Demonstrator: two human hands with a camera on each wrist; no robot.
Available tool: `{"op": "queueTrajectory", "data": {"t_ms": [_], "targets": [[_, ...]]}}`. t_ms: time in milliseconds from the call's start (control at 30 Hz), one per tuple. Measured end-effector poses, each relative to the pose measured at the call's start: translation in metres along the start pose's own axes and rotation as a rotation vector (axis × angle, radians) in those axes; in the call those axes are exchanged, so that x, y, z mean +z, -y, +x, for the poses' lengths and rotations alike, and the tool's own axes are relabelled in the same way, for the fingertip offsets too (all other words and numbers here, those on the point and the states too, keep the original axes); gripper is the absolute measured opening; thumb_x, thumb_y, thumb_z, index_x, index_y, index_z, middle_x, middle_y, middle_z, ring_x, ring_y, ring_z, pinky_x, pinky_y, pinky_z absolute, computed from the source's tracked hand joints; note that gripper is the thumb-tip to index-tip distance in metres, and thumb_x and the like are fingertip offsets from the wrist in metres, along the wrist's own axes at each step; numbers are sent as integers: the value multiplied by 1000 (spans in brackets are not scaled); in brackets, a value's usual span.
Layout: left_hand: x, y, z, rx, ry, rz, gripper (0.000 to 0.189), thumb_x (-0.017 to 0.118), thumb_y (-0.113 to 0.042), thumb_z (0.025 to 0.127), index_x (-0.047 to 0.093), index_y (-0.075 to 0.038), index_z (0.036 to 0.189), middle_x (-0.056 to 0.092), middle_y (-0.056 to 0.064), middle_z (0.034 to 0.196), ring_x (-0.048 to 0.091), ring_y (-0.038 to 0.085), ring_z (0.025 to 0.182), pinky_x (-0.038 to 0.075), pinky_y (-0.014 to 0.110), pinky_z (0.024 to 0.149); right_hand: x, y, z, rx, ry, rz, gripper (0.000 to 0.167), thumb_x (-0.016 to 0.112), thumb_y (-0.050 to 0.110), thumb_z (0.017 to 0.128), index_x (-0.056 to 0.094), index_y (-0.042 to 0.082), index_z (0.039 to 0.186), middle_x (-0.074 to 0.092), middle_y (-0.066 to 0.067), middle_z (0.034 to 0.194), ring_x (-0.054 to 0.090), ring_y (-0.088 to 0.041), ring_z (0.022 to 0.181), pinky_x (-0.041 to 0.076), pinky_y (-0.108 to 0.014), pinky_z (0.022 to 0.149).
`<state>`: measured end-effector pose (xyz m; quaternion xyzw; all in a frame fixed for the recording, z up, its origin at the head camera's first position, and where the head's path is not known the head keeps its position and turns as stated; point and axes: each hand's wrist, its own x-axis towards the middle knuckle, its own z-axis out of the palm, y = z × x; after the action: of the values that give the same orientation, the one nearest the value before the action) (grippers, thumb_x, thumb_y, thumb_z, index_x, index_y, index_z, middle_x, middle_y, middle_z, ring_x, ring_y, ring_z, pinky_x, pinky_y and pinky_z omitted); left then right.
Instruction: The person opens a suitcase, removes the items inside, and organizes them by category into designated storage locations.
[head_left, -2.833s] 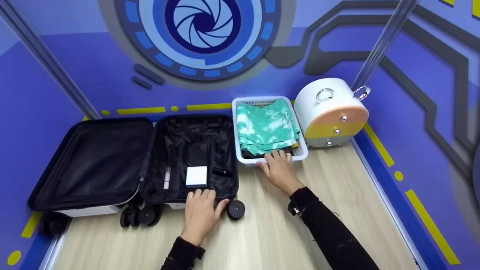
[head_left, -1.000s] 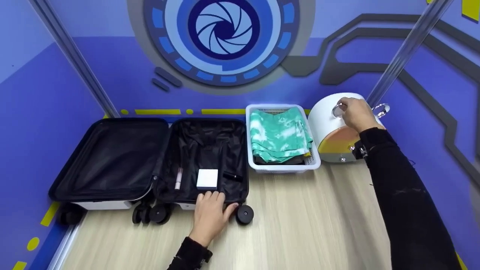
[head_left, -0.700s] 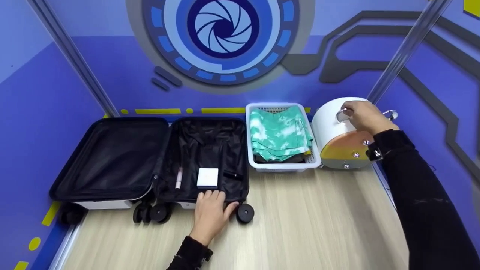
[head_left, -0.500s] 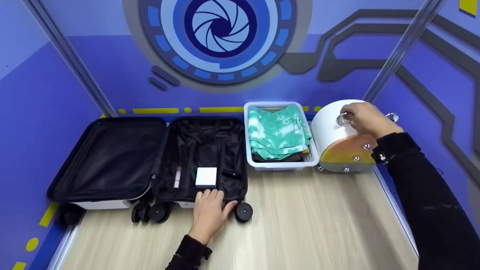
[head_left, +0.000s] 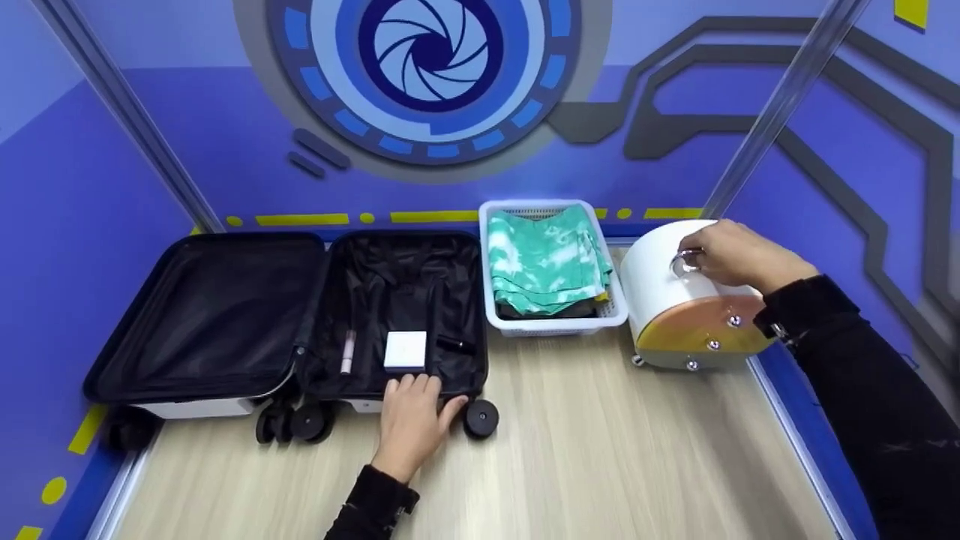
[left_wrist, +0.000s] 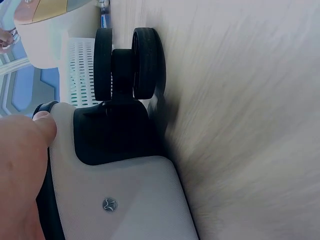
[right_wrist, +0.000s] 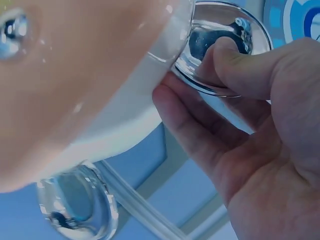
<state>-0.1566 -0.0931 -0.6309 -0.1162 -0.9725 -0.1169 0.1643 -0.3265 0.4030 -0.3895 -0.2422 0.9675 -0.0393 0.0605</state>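
My left hand [head_left: 411, 424] rests on the front rim of an open black-lined suitcase [head_left: 352, 247], fingertips over the edge. In the left wrist view its thumb lies along the edge of the pale shell [left_wrist: 125, 200]. Within the suitcase are a white square box [head_left: 406, 349], a slim pink tube [head_left: 348, 352] and a small black tube [head_left: 455, 344]. My right hand [head_left: 739, 255] pinches a silver ring handle [right_wrist: 232, 15] on a white, round-topped box [head_left: 654, 277]. Its front has orange, yellow and grey bands with silver knobs. A second ring [right_wrist: 77, 205] shows in the right wrist view.
Between suitcase and round-topped box stands a white basket [head_left: 555, 325] holding folded green-and-white tie-dye cloth [head_left: 546, 259] over dark fabric. Black wheels [head_left: 481, 418] stick out from the suitcase's front. Blue walls [head_left: 420, 187] bound the wooden surface [head_left: 570, 450] behind and at both sides.
My right hand has gone from the basket rim to the ring handle. The round-topped box has come forward from the back wall, apart from the basket. My left hand has stayed on the suitcase.
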Motion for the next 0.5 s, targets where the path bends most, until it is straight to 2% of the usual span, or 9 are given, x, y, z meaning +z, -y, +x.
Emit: {"op": "queueTrajectory", "data": {"t_ms": [333, 500], "targets": [[1, -1, 1, -1, 6, -4, 55, 67, -66, 103, 69, -12, 97, 71, 9, 93, 63, 33, 89, 41, 45, 83, 1, 20, -16, -39, 43, -29, 11, 69, 6, 101, 74, 14, 94, 67, 1, 81, 60, -19, 75, 52, -43, 73], [1, -2, 2, 0, -3, -7, 54, 68, -66, 102, 68, -12, 96, 70, 9, 92, 62, 33, 88, 40, 45, 82, -2, 32, -19, -32, 63, -13, 9, 69, 8, 101, 75, 11, 96, 65, -1, 80, 58, -21, 74, 47, -40, 71]]}}
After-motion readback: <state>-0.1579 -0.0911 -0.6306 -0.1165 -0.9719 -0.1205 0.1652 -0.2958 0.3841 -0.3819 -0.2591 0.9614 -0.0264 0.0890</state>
